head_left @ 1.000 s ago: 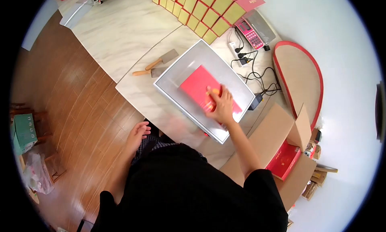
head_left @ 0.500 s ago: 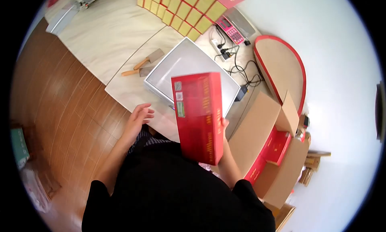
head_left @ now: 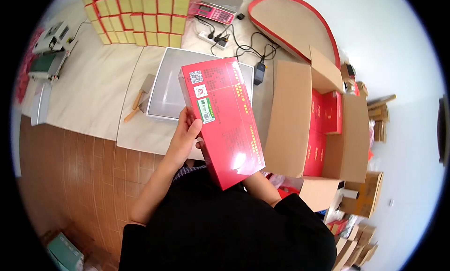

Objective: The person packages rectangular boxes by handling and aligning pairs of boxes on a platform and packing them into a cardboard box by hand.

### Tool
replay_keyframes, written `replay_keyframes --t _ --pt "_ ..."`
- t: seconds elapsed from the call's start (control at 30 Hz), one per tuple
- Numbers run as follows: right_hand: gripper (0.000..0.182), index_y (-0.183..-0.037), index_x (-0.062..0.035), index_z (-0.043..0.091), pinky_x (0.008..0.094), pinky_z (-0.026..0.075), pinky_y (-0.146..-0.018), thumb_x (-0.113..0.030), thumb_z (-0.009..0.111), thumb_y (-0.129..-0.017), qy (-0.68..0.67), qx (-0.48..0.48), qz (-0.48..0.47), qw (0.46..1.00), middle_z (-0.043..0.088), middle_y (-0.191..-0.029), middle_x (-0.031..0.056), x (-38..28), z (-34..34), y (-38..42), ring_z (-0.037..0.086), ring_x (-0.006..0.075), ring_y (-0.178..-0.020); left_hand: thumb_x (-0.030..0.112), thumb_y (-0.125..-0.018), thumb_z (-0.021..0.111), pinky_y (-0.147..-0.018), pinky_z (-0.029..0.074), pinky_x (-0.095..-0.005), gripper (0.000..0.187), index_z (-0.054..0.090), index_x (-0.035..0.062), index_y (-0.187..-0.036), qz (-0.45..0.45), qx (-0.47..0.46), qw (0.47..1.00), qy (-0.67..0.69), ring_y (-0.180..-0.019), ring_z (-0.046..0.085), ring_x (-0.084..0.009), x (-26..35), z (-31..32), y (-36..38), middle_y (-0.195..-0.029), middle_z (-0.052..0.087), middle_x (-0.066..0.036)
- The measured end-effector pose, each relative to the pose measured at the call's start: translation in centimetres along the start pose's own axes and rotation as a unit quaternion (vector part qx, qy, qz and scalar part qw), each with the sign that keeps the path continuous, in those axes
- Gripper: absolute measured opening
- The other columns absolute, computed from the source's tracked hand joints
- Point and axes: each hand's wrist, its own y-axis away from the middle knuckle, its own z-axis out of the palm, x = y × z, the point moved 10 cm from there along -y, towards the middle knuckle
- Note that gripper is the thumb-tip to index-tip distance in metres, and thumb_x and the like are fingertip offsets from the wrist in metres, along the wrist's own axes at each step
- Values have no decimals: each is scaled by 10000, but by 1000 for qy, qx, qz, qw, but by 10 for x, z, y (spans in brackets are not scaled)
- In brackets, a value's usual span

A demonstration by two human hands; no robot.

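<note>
A long red box (head_left: 225, 125) with gold print, a QR code and a green label is held up in front of my torso. My left hand (head_left: 187, 135) grips its left edge, with the thumb on the printed face. The box hides my right hand; only that forearm shows, reaching in behind the box's lower right side. Behind the upper part of the box lies a grey panel with a white rim (head_left: 164, 92) on the table. Two scrapers with wooden handles (head_left: 137, 101) rest just left of the panel.
An open cardboard carton (head_left: 288, 116) with red boxes inside stands at the right. Stacked red and yellow boxes (head_left: 150, 20) line the back. A pink scale (head_left: 213, 14), black cables, a red-edged board (head_left: 295, 24) and a machine (head_left: 49, 55) are around the table (head_left: 89, 78).
My left hand has moved right and taken hold of the box's left edge. The box has tilted, its printed face now turned to view. The camera view has shifted and rotated.
</note>
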Motion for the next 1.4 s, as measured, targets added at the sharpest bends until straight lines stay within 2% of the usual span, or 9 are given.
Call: replay_keyframes --t 0.27,0.47,0.63,0.77,1.0,1.07,1.1,1.17,1.4 --pt "571 -1320 -18 457 348 518 -877 -391 539 -895 8 75 -81 994 594 -1197 161 -10 -24 16 605 233 -1052 386 -930 568 -649 424 -233 509 349 27 -1217 -55 6 998 -13 -864 477 -82 -22 9 -18 -1002 462 -26" --pt "522 -1313 -15 464 339 522 -867 -362 504 -926 63 221 -156 961 597 -1190 164 -45 -56 43 610 233 -1042 351 -868 627 -902 469 -331 687 282 -12 -1339 -106 29 994 6 -1080 543 -188 -33 1 -28 -1226 486 -122" --pt "482 -1307 -13 469 331 526 -859 -339 476 -952 146 319 -162 922 600 -1184 166 -92 -55 60 614 233 -1034 356 -873 588 -822 502 -302 599 361 7 -1304 -95 45 994 8 -964 609 -141 -35 -7 -34 -1158 568 -86" --pt "428 -1285 19 478 329 518 -861 -280 386 -993 193 241 -156 938 618 -1135 175 -123 -49 53 619 222 -1006 333 -875 594 -839 491 -343 603 330 25 -1322 -48 116 992 3 -1029 575 -157 -33 -32 -40 -1192 539 -84" --pt "540 -1335 22 434 340 439 -949 -328 527 -933 484 334 -227 776 587 -1195 170 -158 -16 64 586 238 -1059 271 -835 677 -900 440 -370 700 252 38 -1340 25 172 984 38 -1066 501 -156 -7 -59 -44 -1198 446 -65" --pt "765 -1425 -20 313 346 346 -1050 -409 641 -854 728 277 -233 582 463 -1358 172 -146 28 43 485 246 -1210 174 -830 683 -921 432 -378 697 240 33 -1349 62 193 977 60 -1114 461 -168 1 -60 -43 -1224 417 -83" --pt "1045 -1476 -82 218 430 301 -1071 -502 766 -692 766 226 -212 564 306 -1454 211 -132 31 26 362 335 -1312 174 -830 683 -921 432 -378 697 240 33 -1349 75 204 974 57 -1114 461 -168 -1 -64 -43 -1224 417 -83" --pt "1153 -1484 -118 208 513 270 -1061 -531 810 -592 898 228 -169 335 222 -1468 261 -106 71 -1 294 431 -1318 99 -830 667 -937 429 -377 716 199 29 -1367 135 218 966 24 -1158 425 -193 -3 -69 -42 -1240 393 -104" --pt "1095 -1435 -143 338 551 289 -988 -420 817 -490 894 143 -267 329 341 -1288 296 -91 89 -58 369 459 -1174 92 -833 665 -994 407 -367 740 146 14 -1355 132 214 967 44 -1181 413 -236 -17 -70 -35 -1303 299 -121"
